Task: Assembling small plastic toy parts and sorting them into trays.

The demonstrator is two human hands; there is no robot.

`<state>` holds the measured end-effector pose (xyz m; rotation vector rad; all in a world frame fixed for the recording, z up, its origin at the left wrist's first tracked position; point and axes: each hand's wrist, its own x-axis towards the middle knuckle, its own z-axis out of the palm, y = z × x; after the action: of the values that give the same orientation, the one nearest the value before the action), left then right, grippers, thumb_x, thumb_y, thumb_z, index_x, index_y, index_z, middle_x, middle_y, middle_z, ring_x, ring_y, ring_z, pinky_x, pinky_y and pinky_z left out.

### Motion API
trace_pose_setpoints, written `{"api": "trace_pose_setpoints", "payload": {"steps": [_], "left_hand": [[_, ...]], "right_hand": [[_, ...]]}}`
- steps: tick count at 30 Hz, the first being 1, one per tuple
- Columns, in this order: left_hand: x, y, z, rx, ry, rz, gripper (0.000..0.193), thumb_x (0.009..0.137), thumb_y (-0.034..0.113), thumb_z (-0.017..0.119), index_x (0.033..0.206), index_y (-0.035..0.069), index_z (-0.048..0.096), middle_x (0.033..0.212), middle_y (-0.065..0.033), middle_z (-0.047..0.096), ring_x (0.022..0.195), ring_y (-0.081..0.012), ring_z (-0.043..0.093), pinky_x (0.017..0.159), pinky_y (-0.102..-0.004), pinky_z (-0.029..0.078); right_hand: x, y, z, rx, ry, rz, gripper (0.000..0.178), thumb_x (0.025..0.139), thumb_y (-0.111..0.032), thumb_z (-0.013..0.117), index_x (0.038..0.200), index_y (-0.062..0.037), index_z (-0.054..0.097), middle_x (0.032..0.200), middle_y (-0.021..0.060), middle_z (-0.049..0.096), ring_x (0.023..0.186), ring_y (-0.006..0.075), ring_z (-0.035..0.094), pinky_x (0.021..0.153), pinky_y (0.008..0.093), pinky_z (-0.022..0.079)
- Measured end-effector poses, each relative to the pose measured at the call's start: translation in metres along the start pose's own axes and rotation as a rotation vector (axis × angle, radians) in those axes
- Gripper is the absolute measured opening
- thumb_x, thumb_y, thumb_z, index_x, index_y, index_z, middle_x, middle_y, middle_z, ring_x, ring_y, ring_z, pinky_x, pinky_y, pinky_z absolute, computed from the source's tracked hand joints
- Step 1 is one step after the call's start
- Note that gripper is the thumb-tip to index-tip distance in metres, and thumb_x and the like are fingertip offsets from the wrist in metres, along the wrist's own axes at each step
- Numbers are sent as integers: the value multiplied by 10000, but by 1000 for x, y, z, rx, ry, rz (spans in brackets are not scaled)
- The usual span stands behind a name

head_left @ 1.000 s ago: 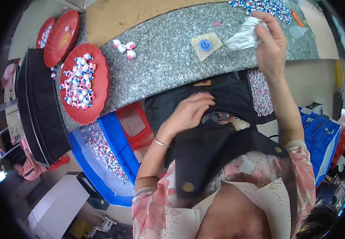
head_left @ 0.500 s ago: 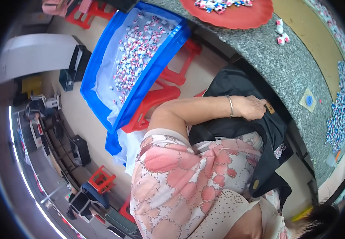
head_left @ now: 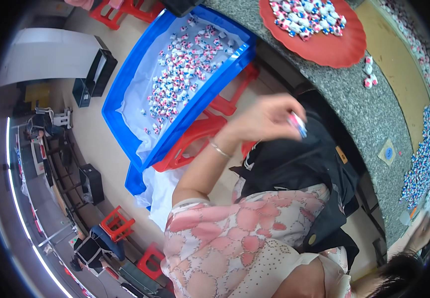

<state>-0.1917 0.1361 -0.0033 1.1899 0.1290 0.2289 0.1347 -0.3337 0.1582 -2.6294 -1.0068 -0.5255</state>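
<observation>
My left hand (head_left: 274, 119), a bangle on its wrist, is raised over a black cloth (head_left: 294, 164) on my lap. Its fingers are closed on a small white, pink and blue figure (head_left: 298, 124), blurred by motion. Near it, a blue plastic tray (head_left: 150, 154) lined with white sheet holds many such small figures (head_left: 175, 79). At the far right, my right hand (head_left: 426, 231) shows at the rim with its fingers stretched out, beside the speckled worktop (head_left: 354, 99). Nothing shows in it.
A red scalloped plate (head_left: 344, 52) piled with figures stands on the worktop, and a few loose figures (head_left: 369, 79) lie next to it. Many blue-and-white pieces (head_left: 423, 159) cover the right side. Red stools (head_left: 195, 139) stand under the tray; black bins (head_left: 91, 184) are farther left.
My left hand has lifted from the black cloth by the worktop edge and moved left, now with a small figure in its fingers. My right hand has come into view at the right.
</observation>
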Motion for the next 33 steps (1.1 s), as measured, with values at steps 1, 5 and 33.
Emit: {"api": "trace_pose_setpoints", "payload": {"steps": [1, 5, 33], "left_hand": [[-2, 8, -23, 2, 211, 73, 273, 791, -12, 707, 1034, 33, 589, 965, -52, 634, 893, -135, 627, 794, -276, 518], [-14, 5, -157, -23, 704, 79, 342, 889, 45, 617, 1224, 1, 566, 1035, -91, 654, 938, -185, 637, 842, -306, 522], [60, -83, -454, 921, 1377, 75, 147, 711, 74, 651, 845, 15, 660, 805, -177, 661, 785, -366, 635, 705, -435, 505]], "right_hand": [[1, -45, 13, -120, -71, -74, 341, 960, -104, 520, 1295, -47, 544, 1399, 141, 472, 1286, 267, 455, 1046, 383, 372], [0, -166, 60, -26, -272, -239, 354, 921, -33, 532, 1274, -36, 555, 1404, 157, 459, 1309, 301, 424, 1081, 410, 313], [35, -269, 98, -8, -643, 182, 319, 908, -83, 554, 1208, 24, 578, 1318, 217, 504, 1099, 373, 560, 947, 394, 451]]}}
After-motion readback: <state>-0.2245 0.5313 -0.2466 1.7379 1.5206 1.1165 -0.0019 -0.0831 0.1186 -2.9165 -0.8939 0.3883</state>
